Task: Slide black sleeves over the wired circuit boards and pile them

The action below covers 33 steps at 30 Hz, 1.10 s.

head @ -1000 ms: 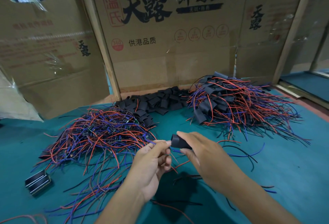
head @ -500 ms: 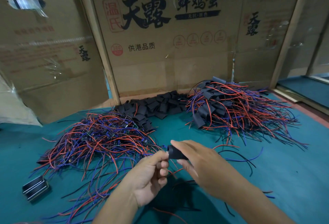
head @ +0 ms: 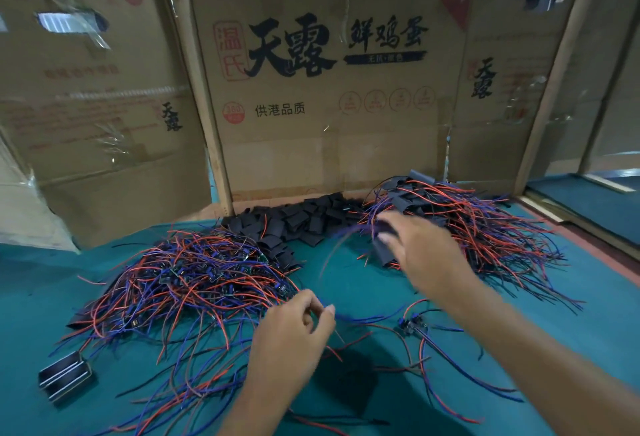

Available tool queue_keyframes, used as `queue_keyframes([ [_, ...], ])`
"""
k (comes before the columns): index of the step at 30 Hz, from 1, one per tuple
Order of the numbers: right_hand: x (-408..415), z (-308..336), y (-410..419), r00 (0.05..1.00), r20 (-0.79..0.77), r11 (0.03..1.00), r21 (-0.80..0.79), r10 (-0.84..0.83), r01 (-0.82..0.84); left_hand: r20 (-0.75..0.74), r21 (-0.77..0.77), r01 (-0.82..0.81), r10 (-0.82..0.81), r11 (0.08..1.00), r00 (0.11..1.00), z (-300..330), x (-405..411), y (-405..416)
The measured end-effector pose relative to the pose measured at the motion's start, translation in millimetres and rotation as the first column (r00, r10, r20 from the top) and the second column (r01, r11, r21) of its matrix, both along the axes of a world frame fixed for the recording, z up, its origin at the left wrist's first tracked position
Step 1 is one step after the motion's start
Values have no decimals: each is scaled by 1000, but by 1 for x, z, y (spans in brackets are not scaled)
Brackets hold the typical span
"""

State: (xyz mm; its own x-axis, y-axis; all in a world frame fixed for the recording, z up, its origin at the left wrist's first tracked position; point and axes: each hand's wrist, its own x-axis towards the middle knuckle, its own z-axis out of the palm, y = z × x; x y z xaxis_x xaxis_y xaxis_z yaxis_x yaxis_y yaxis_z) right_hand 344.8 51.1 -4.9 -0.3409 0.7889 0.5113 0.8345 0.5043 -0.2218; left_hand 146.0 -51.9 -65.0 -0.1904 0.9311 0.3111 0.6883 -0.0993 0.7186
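My right hand [head: 426, 255] reaches out over the near edge of the pile of sleeved boards [head: 485, 227] at the back right. It grips a black-sleeved board [head: 382, 227], blurred by motion, with its thin wires trailing in an arc toward my left hand [head: 291, 338]. That hand hovers lower, fingers curled, thumb and forefinger pinching thin wires. A tangle of bare wired boards [head: 194, 273] with red and blue leads lies to the left. Loose black sleeves [head: 304, 217] are heaped at the back middle.
One bare board with wires [head: 412, 324] lies on the green table [head: 571, 349] under my right forearm. A black metal clip-like object [head: 65, 375] sits at the front left. Cardboard walls [head: 329, 141] close off the back.
My hands have parted. The right hand carried the sleeved board away from the left and out to the right pile; the left hand dropped slightly and stayed by the loose wires.
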Motion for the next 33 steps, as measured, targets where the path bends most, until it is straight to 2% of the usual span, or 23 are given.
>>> queue_keyframes([
  [1,7,15,20,997,26,997,32,-67,66,-234,21,-38,41,999,971,-2,-1,-1],
  [2,13,30,40,989,58,989,70,-133,129,-359,33,-56,64,998,931,-3,-2,-3],
  [6,34,73,111,936,143,941,158,-322,300,-539,37,-42,55,998,841,-8,-2,0],
  [8,42,80,136,913,185,929,155,-362,337,-557,52,-64,82,997,826,-8,-8,1],
  [13,32,65,161,852,393,911,-79,-344,405,-583,-11,-145,112,989,805,-12,-21,6],
  [15,10,58,158,855,381,924,-6,-351,382,-577,-35,-172,121,984,808,-14,-24,8],
  [17,-25,46,147,886,380,964,127,-265,234,-567,-38,-197,141,980,812,-14,-27,9],
  [18,-44,36,139,913,366,982,122,-181,146,-564,-35,-200,146,979,813,-14,-29,10],
  [19,-66,22,131,936,343,996,59,-81,64,-565,-32,-202,149,979,812,-14,-30,10],
  [21,-108,-8,117,953,292,986,-163,80,-33,-589,-19,-209,158,978,793,-14,-30,10],
  [24,-158,-43,107,979,159,876,-481,124,-33,-608,2,-210,168,978,776,-15,-29,9],
  [30,-188,-56,112,993,104,756,-654,58,25,-533,62,-331,312,942,786,-9,-41,9],
  [33,-182,-49,109,1000,5,747,-665,11,-5,-408,110,-379,390,919,826,-8,-48,9],
])
